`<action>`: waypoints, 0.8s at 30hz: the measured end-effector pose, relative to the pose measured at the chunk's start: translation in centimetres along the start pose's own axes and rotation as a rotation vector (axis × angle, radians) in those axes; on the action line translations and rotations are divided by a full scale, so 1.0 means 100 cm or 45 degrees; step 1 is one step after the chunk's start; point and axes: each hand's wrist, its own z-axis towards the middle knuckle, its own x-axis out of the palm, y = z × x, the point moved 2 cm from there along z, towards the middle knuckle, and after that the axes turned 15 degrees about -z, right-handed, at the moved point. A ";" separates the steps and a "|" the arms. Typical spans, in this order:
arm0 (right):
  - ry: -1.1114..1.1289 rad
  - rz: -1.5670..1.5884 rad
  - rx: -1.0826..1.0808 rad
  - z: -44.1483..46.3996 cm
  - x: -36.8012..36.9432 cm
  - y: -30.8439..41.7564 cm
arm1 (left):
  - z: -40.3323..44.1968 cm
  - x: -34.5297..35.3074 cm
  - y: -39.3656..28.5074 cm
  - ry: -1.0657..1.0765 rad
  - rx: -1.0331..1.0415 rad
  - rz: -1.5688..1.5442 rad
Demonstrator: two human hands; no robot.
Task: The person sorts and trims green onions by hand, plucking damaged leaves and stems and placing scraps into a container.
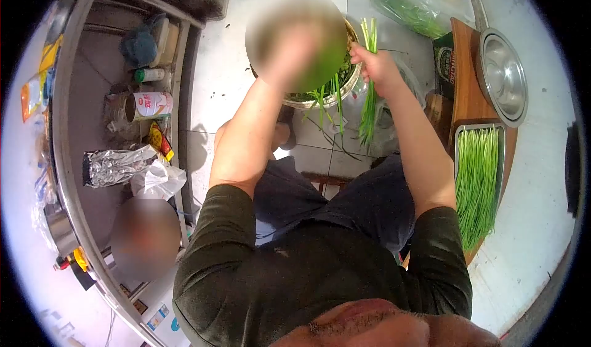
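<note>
My right hand (380, 71) is closed around a bunch of long green chives (369, 110), pale ends up and leaves hanging down, just right of a round container. That container (306, 105) has a light rim and holds loose greens (335, 88), some draping over its near edge. My left hand (295, 54) is over the container, but a blurred patch hides its fingers and anything in them.
At the right, a metal tray of chives (477, 187) and a steel bowl (503, 70) rest on a wooden board (466, 57). A plastic bag of greens (409, 8) lies behind. The left shelf holds a can (152, 105), foil (117, 165) and bags (159, 179).
</note>
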 end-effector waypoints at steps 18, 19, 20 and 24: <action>0.250 0.353 0.071 -0.012 -0.014 0.011 | -0.004 0.006 -0.005 -0.024 -0.100 -0.043; 0.250 0.379 0.007 -0.018 -0.013 0.015 | -0.005 0.007 -0.006 -0.010 -0.114 -0.047; 0.251 0.405 -0.058 -0.020 -0.012 0.018 | -0.004 0.007 -0.006 -0.001 -0.115 -0.046; 0.151 0.344 -0.087 -0.017 -0.010 0.014 | -0.004 0.008 -0.002 0.029 -0.126 -0.069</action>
